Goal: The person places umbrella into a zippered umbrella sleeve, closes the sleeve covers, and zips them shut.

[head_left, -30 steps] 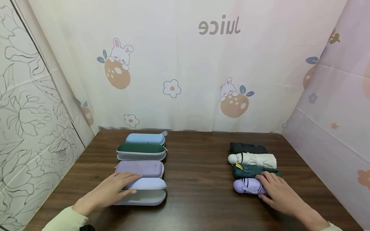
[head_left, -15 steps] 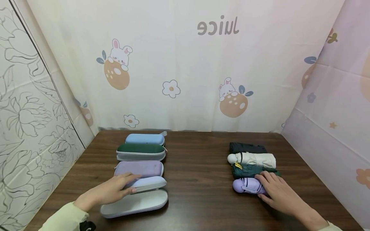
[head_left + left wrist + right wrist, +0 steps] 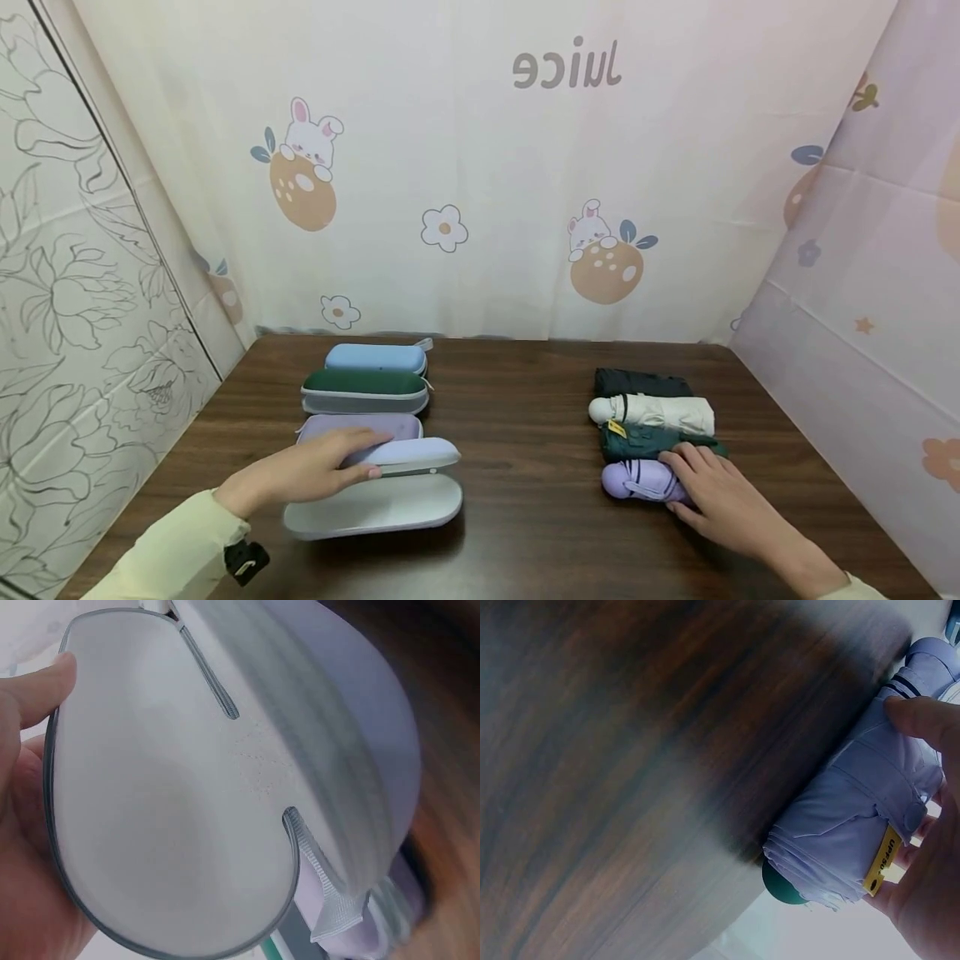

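Note:
My left hand (image 3: 318,471) holds the raised lid of a pale lavender hard-shell zip case (image 3: 386,504), thumb at its rim and fingers behind. In the left wrist view the pale lining of the lid (image 3: 165,772) faces the camera, with the lavender shell beyond the hinge. The case gapes, its lower half bare inside. My right hand (image 3: 731,504) grips a folded lavender umbrella (image 3: 641,481) lying on the table, its round knob pointing left. The right wrist view shows the thumb (image 3: 919,720) on one side of the umbrella and fingers on the other; a yellow tag hangs there.
Behind the held case stand a purple case (image 3: 401,426), a dark green case (image 3: 365,383) and a light blue case (image 3: 377,358). Beyond the lavender umbrella lie a dark green umbrella (image 3: 637,442), a cream umbrella (image 3: 667,413) and a black umbrella (image 3: 641,383). A curtain (image 3: 495,167) borders the table.
The lower half of the case first swung down and forward, opening wider. Then left hand and case moved right and slightly away from me. The right hand and umbrellas stayed put.

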A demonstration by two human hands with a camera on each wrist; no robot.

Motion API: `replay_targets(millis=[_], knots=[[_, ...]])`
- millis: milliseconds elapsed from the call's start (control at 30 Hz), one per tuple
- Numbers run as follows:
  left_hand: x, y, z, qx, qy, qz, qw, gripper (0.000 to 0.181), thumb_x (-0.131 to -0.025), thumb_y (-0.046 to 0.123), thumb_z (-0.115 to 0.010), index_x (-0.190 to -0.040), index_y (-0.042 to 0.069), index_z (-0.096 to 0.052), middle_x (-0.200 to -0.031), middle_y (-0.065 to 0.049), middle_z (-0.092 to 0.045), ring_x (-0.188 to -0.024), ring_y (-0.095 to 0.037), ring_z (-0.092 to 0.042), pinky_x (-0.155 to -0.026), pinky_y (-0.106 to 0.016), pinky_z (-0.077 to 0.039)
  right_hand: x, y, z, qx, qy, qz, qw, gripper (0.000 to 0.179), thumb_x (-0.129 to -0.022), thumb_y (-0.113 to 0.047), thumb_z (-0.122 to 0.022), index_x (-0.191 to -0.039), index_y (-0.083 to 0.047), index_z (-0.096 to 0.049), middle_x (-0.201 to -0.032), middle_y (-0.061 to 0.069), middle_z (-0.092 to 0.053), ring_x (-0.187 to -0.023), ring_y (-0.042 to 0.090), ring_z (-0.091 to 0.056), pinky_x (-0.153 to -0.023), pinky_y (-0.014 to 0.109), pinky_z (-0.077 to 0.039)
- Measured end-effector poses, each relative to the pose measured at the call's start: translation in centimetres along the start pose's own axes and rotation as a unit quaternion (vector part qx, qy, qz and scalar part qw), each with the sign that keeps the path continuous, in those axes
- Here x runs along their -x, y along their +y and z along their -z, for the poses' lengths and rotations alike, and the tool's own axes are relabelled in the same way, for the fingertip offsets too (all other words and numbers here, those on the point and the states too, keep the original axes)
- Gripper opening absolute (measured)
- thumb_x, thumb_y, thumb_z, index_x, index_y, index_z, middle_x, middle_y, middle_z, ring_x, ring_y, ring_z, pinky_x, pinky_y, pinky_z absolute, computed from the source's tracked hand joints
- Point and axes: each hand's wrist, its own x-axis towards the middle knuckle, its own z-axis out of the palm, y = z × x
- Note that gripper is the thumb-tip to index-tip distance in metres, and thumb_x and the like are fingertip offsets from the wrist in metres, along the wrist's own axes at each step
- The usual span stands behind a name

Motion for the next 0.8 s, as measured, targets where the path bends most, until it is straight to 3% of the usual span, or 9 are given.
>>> replay_targets(millis=[133,467,800], knots=[[-2.0,0.6,0.5,-0.001,0.002,-0.026,0.9997,0.055,-0.097,0.038,-0.052,-0.135,-0.001,-0.050,-0.121,-0.006,-0.058,-0.102,-0.015,-0.054,-0.085,-0.039,-0.046,-0.1,0.0,0.1,-0.001,-0.008,-0.005,1.0000,0.058,-0.071,-0.030,-0.081,-0.117,-0.007,-0.056,-0.106,0.002,-0.049,-0.097,0.024,-0.050,-0.075,0.047,-0.045],[-8.5,2.1,1.8,0.048,-0.005,-0.008,0.9988,0.053,-0.094,0.036,-0.059,-0.139,0.009,-0.049,-0.126,-0.007,-0.056,-0.100,-0.018,-0.054,-0.085,-0.039,-0.048,-0.5,0.2,0.3,-0.003,-0.013,-0.001,0.9999,0.058,-0.072,-0.030,-0.081,-0.118,-0.005,-0.056,-0.108,0.004,-0.050,-0.098,0.024,-0.049,-0.076,0.048,-0.045],[-14.9,3.0,0.6,0.038,-0.029,-0.025,0.9985,0.052,-0.095,0.035,-0.057,-0.141,0.012,-0.048,-0.133,-0.005,-0.053,-0.110,-0.017,-0.052,-0.095,-0.040,-0.044,0.0,-0.1,0.1,-0.003,-0.014,-0.005,0.9999,0.056,-0.071,-0.030,-0.081,-0.117,-0.006,-0.058,-0.107,0.002,-0.050,-0.096,0.022,-0.050,-0.075,0.045,-0.046]])
